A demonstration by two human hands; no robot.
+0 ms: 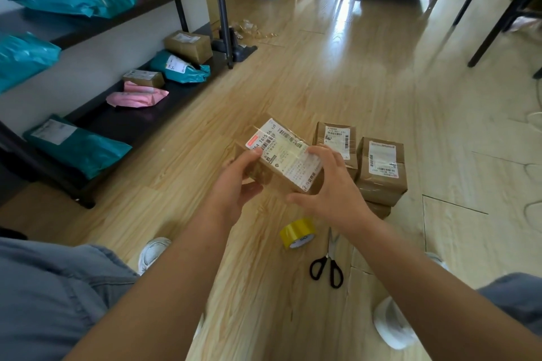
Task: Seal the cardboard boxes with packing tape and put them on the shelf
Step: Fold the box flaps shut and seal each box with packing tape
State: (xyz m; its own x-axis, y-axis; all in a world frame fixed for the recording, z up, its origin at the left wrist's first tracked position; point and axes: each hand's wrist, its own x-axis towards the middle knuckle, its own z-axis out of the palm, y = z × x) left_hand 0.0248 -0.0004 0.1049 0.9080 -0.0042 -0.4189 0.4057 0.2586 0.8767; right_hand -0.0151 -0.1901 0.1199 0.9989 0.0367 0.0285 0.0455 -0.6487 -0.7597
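Above open floor (381,82), left hand (234,182) and right hand (328,184) grip box (284,152); shelf (140,126) edge leftward.

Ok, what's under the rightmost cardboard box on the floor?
The rightmost box rests on a second cardboard box. Only that one's near side shows; its top and any label are covered.

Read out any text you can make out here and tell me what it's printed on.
"T615 06": shipping label on the held cardboard box; rest of it too small.
"MAD", cut off: core of the yellow tape roll.
Labels on the floor boxes and shelf parcels: blurred.
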